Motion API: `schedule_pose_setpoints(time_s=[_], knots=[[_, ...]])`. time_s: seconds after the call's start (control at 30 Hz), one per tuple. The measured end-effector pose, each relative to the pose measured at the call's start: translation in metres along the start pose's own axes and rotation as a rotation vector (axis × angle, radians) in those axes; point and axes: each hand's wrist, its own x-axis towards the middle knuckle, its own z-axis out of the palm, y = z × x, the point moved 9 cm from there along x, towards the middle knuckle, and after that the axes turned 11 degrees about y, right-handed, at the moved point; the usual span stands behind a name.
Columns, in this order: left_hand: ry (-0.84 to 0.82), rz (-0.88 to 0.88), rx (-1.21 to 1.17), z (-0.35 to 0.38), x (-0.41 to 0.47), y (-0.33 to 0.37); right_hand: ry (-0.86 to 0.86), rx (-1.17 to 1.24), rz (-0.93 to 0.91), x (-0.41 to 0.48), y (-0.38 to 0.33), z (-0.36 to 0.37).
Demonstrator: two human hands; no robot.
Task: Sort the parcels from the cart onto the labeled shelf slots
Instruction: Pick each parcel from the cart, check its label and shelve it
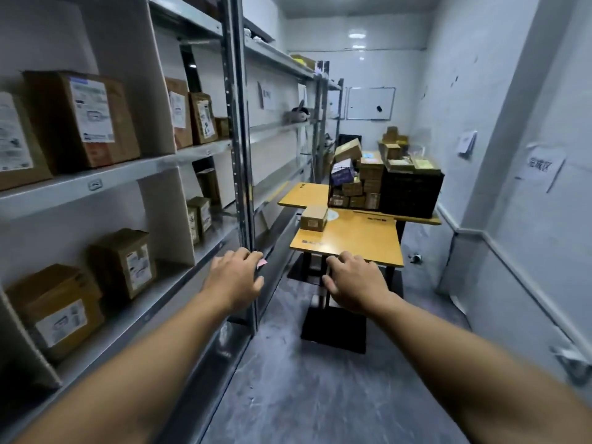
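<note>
Orange tabletop (362,240) with one small parcel (313,218), grey floor (288,386)

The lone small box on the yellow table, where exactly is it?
Head view, centre: the small box sits on the near yellow table's far left corner, just right of the shelving.

Cool, dimmish light from a ceiling lamp (357,35) at the room's far end, its glare mirrored on the glossy back wall (378,68). Wide-angle distortion bows the shelf (128,174); motion blur smears the near boxes (57,312) and floor (304,395) toward the frame's edges, while the centre is sharper.
</note>
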Motion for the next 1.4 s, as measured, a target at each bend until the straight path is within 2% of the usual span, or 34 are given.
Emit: schedule_pose_setpoints(time_s=[0.4,0.67,0.83,1.07,1.27,1.4], knots=[[-0.025,0.148,-0.024,0.123,0.198,-0.013,-0.047,-0.030,0.159,0.173,0.067,0.099],[-0.149,0.170,-0.060,0.210,0.271,-0.015,-0.171,0.012,0.237,0.222,0.099,0.187],[-0.220,0.156,-0.042,0.260,0.316,-0.012,-0.213,0.039,0.239,0.260,0.124,0.237],[-0.240,0.128,-0.031,0.330,0.410,0.010,-0.226,0.053,0.225,0.339,0.186,0.301],[-0.230,0.020,-0.047,0.381,0.481,0.018,-0.298,0.080,0.184,0.406,0.231,0.358],[-0.281,-0.025,-0.055,0.414,0.503,0.012,-0.337,0.121,0.157,0.433,0.238,0.390]])
